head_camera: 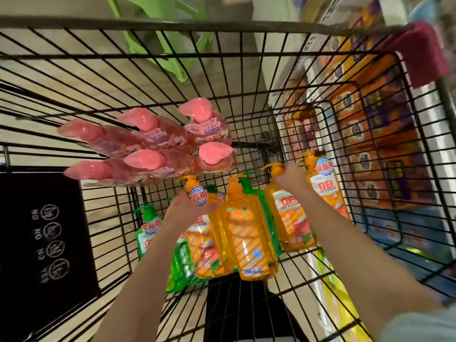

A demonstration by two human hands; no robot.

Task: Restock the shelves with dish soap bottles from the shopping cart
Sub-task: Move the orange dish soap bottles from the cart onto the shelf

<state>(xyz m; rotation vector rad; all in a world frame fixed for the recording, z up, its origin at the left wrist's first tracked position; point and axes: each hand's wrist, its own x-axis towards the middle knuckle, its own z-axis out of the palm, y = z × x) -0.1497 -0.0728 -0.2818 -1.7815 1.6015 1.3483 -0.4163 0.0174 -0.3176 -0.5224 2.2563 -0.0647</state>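
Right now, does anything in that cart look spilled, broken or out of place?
No spill or damage shows. The only untidy bit is that the orange dish soap bottles lie jumbled and overlapping with the green bottles in the shopping cart, while the pink pump bottles stand upright together.

Green plastic frame (170, 62) top centre; black panel (37, 230), 4 pictograms, left; orange boxes (385, 154) right.

The left hand (187, 206) and right hand (291, 175) were bare, as were both forearms. A pale blue-grey sleeve (419, 327) of soft-looking fabric covered the right arm near the elbow.
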